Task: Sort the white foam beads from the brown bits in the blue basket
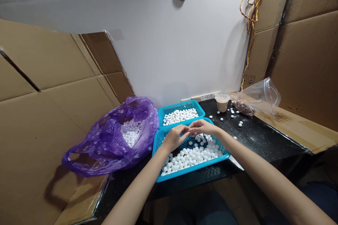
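Left grip [175,137] and right grip [203,127] are meeting above the front of the two baskets, their fingers curling inward and touching at the tips. Whether anything is pinched between those fingers is hidden, so it cannot be told if either grip is clamped on something. Directly below them, white balls [190,158] are lying heaped in a blue mesh basket [194,167], thickest toward its near rim, with a thinner scatter under the hands. Neither hand is nearer by much, though the right grip is sitting farther forward, toward a second blue basket [175,105] that is holding a layer of the same balls against the front basket's far rim. The left grip is closer to a purple plastic bag [139,112], which is slumping open beside the baskets with more balls showing inside. Both baskets are resting near the far left of a black tabletop [258,140]. Toward its far right corner, loose balls are scattering around a lidded cup [222,102], just beside a clear plastic bag [264,95].
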Demonstrator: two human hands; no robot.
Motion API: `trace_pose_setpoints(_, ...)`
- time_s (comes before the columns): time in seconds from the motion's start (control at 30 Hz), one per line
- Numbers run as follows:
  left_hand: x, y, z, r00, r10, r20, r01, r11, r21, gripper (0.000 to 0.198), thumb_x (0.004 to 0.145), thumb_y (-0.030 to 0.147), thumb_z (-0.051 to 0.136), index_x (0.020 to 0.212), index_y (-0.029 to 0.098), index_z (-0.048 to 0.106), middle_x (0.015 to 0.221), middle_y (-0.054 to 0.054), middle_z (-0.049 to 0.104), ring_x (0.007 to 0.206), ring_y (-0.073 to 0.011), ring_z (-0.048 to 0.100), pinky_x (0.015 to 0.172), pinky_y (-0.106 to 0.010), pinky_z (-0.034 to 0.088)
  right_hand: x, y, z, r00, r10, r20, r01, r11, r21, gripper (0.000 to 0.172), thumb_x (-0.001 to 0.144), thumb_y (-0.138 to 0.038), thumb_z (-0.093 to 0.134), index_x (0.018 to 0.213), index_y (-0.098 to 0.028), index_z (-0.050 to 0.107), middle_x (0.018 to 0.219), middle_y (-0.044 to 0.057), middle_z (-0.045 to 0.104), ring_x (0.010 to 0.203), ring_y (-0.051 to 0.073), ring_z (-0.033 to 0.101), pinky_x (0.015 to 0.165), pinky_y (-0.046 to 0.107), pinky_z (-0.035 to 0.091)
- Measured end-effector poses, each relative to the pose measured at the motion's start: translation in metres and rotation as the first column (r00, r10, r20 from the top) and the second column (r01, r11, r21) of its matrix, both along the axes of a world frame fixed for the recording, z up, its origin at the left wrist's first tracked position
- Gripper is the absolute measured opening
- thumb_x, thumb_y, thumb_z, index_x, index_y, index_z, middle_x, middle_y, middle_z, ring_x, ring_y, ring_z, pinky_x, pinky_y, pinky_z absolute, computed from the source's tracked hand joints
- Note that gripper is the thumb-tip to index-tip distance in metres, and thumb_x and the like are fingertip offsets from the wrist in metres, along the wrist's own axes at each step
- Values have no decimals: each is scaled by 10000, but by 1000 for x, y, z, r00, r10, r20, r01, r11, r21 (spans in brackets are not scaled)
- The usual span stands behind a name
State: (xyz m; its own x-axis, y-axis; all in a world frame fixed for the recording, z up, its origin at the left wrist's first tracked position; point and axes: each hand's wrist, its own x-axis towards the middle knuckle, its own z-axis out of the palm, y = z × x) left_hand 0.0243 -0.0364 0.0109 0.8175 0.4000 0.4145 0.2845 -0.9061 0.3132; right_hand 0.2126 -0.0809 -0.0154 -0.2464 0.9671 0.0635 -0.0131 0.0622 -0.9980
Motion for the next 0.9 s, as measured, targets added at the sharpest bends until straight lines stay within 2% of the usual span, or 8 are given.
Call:
trace_pose_setpoints(0.2,0,0,0,1000,1,7,-1,1000,6,109,847,228,531,909,175,604,833,-26,650,749,-147,631,660,-231,493,-1,-2,3,1000,-4,-27,3,1000,-26,369,603,-424,746,805,-127,661,771,49,688,748,175,665,752,319,519)
trace_pose_setpoints(0.43,-1,3,0,1000,2,-2,-2,999,40,136,830,237,557,949,186,597,851,-17,649,748,-145,629,651,-231,492,-1,-3,5,999,-14,-38,13,1000,-28,316,672,-407,686,841,-141,666,779,58,694,807,202,671,811,357,502)
trace_pose_setpoints(0.6,-3,3,1,999,37,-3,-36,996,80,149,817,182,555,962,199,585,867,-7,632,791,-144,614,658,-220,478,-1,-1,3,999,-21,-24,21,1000,-11,256,708,-366,668,859,-160,645,821,54,692,848,204,664,798,345,510)
trace_pose_setpoints(0.77,-4,6,1,987,156,47,-161,981,109,147,814,153,536,941,210,585,896,-9,611,837,-147,593,729,-236,471,-2,3,-1,998,-70,-2,70,997,-10,194,755,-321,645,864,-167,597,805,40,665,761,169,669,706,297,535)
trace_pose_setpoints(0.9,-7,19,-3,935,329,130,-343,933,104,140,817,183,533,944,182,594,805,-21,601,748,-159,583,710,-270,472,-3,3,-2,996,-82,23,83,997,-10,160,786,-303,626,854,-166,580,794,30,647,714,152,669,661,277,544)
